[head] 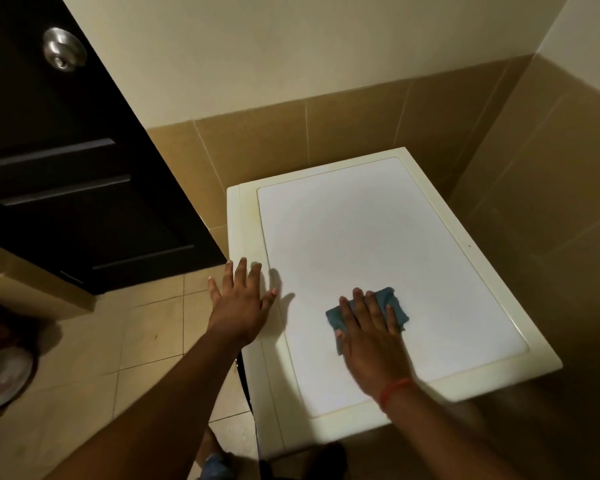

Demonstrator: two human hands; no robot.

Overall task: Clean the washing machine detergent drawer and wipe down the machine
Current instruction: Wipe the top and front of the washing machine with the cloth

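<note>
Seen from above, a white washing machine (378, 244) stood in a tiled corner beside a dark door (66, 168). The right hand (371, 336) pressed a blue cloth (394, 304) flat on its top, fingers slightly spread. The left hand (241, 301) rested open on the top's left edge, fingers splayed.

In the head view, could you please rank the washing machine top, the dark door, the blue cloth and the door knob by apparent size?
1. dark door
2. washing machine top, roughly similar; door is cropped
3. blue cloth, partly covered
4. door knob
</note>
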